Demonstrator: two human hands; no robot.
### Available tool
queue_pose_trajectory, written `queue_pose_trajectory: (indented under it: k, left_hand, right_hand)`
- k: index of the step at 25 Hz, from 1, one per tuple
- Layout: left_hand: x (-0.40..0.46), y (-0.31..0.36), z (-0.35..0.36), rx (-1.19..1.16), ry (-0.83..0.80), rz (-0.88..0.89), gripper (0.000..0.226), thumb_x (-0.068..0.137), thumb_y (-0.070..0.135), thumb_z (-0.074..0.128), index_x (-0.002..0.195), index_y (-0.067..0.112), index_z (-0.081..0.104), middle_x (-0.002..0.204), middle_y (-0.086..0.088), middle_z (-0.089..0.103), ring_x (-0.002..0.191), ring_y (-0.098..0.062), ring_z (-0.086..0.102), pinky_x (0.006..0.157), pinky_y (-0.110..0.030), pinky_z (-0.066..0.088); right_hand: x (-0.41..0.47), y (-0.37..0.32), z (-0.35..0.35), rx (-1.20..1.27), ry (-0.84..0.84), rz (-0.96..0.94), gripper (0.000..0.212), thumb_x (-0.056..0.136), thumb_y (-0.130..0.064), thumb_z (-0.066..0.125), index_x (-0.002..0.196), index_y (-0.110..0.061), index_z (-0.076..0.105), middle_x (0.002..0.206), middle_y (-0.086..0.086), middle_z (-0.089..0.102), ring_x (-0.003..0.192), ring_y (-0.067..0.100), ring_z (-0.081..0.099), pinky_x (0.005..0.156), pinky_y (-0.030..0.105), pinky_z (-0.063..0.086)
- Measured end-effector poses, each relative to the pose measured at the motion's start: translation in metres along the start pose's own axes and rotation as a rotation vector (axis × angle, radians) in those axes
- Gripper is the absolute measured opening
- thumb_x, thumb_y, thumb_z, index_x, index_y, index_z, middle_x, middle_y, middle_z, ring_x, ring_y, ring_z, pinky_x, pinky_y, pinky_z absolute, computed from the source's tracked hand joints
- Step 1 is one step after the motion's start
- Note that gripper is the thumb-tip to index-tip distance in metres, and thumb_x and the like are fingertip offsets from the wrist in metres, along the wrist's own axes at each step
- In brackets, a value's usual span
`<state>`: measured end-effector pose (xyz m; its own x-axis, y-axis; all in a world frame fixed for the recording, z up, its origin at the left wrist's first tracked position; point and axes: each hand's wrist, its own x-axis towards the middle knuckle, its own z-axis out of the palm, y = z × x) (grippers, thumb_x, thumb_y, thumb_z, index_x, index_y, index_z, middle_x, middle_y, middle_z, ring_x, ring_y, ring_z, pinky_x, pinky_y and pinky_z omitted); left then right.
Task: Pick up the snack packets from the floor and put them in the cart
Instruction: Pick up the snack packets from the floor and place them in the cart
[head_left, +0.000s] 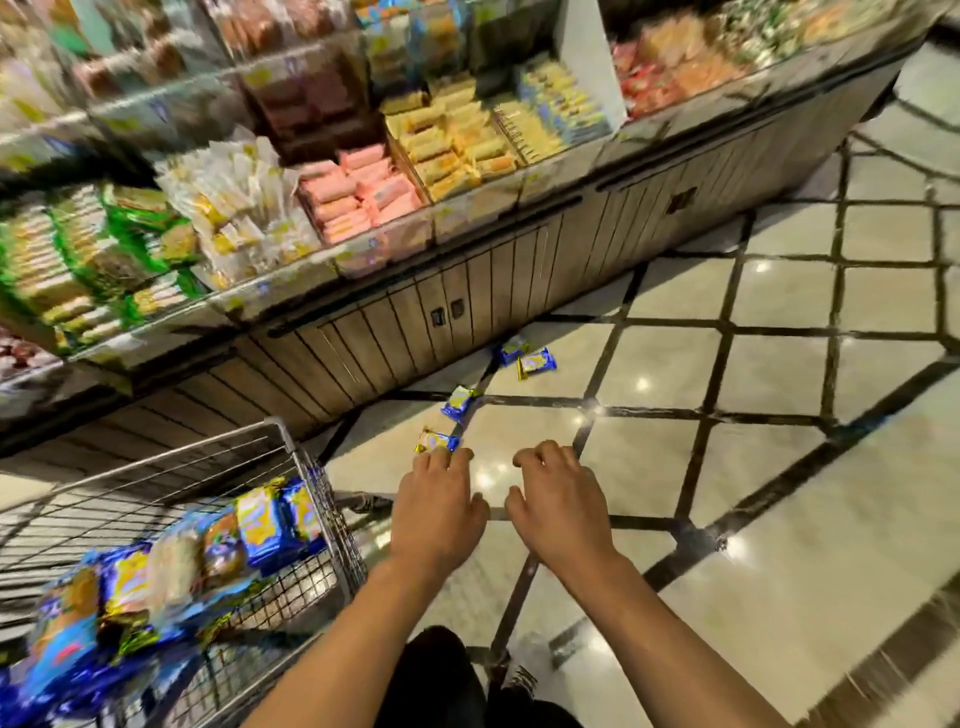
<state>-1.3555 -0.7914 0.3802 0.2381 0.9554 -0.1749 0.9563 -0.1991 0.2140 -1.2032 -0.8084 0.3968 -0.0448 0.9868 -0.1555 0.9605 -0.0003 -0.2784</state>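
Wire metal shopping cart (311, 499) at left holds blue-and-yellow snack packets (270, 519); print too blurred to read. Left hand (439, 506) and right hand (561, 506) both reach out, fingers loosely curled, empty. Four small blue-and-gold packets on the glossy tiled floor (727, 374): nearest (435, 441) by left fingertips, others (460, 402), (511, 349), (537, 361) beyond.
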Motion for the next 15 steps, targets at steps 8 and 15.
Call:
queue_pose_trajectory:
  k: [8,15]
  left_hand:
    - [0.117,0.055,0.005,-0.019,0.006,0.035,0.046,0.084,0.035,0.056,0.126,0.016,0.054,0.115,-0.004,0.057,0.106,-0.029,0.050,0.083,-0.040,0.044]
    - [0.249,0.089,-0.003,-0.074,-0.048,0.026,0.048,0.088,0.034,0.053,0.133,0.017,0.049,0.121,-0.004,0.057,0.110,-0.028,0.052,0.086,-0.039,0.045]
  right_hand:
    - [0.081,0.101,-0.034,-0.092,-0.033,0.050,0.035,0.090,-0.032,0.049,0.121,-0.019,0.059,0.119,0.004,0.056,0.112,0.026,0.049,0.082,0.036,0.043]
    - [0.190,0.160,-0.079,-0.093,-0.068,0.081,0.043,0.091,-0.031,0.048,0.132,-0.018,0.051,0.121,0.005,0.055,0.114,0.026,0.050,0.085,0.039,0.046]
